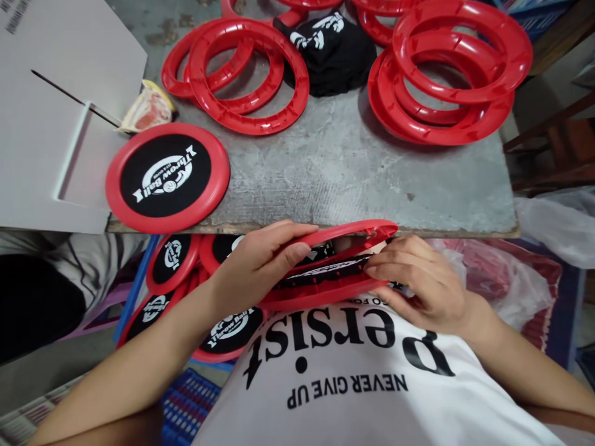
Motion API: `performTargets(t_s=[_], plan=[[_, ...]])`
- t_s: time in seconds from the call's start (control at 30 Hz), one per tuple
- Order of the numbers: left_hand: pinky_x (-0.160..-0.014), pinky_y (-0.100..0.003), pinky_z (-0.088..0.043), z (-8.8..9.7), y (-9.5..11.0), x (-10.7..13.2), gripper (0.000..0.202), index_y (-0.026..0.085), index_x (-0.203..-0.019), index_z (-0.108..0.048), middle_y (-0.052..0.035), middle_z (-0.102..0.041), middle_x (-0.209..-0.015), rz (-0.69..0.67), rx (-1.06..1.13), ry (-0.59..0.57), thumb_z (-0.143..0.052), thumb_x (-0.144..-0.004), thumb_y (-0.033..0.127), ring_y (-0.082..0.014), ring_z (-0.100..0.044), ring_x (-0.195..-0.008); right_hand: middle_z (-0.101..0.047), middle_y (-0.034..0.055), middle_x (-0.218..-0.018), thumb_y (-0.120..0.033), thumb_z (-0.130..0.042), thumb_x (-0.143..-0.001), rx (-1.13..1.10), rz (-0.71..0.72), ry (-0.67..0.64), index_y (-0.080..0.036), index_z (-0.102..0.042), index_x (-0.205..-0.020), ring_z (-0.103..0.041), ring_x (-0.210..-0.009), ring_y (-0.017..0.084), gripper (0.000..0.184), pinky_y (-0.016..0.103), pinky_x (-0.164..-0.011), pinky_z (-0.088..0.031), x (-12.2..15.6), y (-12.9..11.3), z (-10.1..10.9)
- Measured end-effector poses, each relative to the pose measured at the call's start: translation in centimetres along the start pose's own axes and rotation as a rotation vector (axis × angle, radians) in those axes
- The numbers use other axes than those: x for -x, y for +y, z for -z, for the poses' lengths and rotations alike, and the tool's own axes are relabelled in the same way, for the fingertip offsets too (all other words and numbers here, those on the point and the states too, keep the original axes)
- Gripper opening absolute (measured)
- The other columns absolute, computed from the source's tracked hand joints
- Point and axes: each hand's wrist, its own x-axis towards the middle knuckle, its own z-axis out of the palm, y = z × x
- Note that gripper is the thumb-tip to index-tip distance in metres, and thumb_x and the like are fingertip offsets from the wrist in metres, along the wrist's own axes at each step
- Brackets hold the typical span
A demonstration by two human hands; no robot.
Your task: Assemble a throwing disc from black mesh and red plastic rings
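My left hand [264, 257] is closed on the edge of a red plastic ring [356, 229], thumb on top. That ring is tilted above a second red ring [320, 296], leaving a gap between them. Black fabric [357, 265] with a white print lies across the lower ring. My right hand [421, 285] has its fingers bent over the right side of the fabric and the lower ring, pinching there; its thumb is below. All this is held at the table's front edge, against a white printed shirt. A red-rimmed black disc [162, 176] reading "Throw Ball" lies on the table to the left.
Loose red rings [248, 118] and stacked rings [446, 127] are on the grey table [302, 186], with black printed fabric [332, 59] between. A white carton [56, 124] and a yellow-edged wedge [149, 108] are left. Below are several discs [171, 260] and clear plastic [502, 285].
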Motion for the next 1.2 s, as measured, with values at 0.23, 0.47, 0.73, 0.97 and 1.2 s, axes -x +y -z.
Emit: performTargets(t_s=[0.23,0.47,0.73,0.97,1.2], plan=[[-0.098,-0.034,-0.053,0.4,-0.5,0.3,0.037,0.026,-0.132,-0.062,-0.0051,-0.069,-0.126,-0.029,-0.015,0.004,-0.045,-0.103,0.042,-0.0216,-0.065,-0.114,-0.069,0.012,-0.103,-0.017,-0.069,-0.09,0.099,-0.115,0.069,-0.015,-0.062,-0.129,-0.065,-0.091,0.023,0.04,0.038,-0.076,-0.054,1.6,0.4,-0.5],[-0.098,-0.031,-0.054,0.4,-0.9,2.1,0.036,0.032,-0.137,-0.058,-0.0017,-0.067,-0.128,-0.05,-0.064,-0.012,-0.046,-0.103,0.036,-0.0198,-0.064,-0.115,-0.069,0.009,-0.102,-0.019,-0.075,-0.086,-0.073,-0.426,0.228,-0.02,-0.062,-0.111,-0.068,-0.095,0.022,0.028,0.037,-0.081,-0.057,4.5,0.6,-1.1],[-0.094,-0.025,-0.056,-0.1,0.2,4.2,0.042,0.035,-0.144,-0.049,-0.0004,-0.062,-0.136,-0.08,-0.097,-0.097,-0.046,-0.103,0.03,-0.0189,-0.062,-0.12,-0.064,0.0056,-0.088,-0.023,-0.07,-0.091,0.118,-0.163,0.15,-0.02,-0.067,-0.11,-0.063,-0.082,0.019,0.019,0.035,-0.07,-0.055,3.0,-1.0,0.5],[-0.107,-0.029,-0.051,-1.3,1.0,6.6,0.045,0.045,-0.146,-0.045,0.0065,-0.058,-0.145,-0.001,-0.218,0.023,-0.044,-0.103,0.033,-0.0198,-0.057,-0.132,-0.064,0.0025,-0.076,-0.023,-0.077,-0.086,0.244,-0.085,0.092,-0.023,-0.074,-0.099,-0.062,-0.073,0.017,0.013,0.033,-0.065,-0.052,2.0,-1.8,1.1],[-0.117,-0.031,-0.043,-1.7,-0.4,8.5,0.048,0.044,-0.148,-0.043,0.0072,-0.055,-0.148,0.044,-0.225,0.007,-0.043,-0.101,0.035,-0.0186,-0.053,-0.135,-0.067,0.0032,-0.085,-0.026,-0.075,-0.088,0.221,-0.077,0.042,-0.023,-0.066,-0.114,-0.065,-0.078,0.018,0.028,0.035,-0.069,-0.056,2.8,-1.9,0.9]])
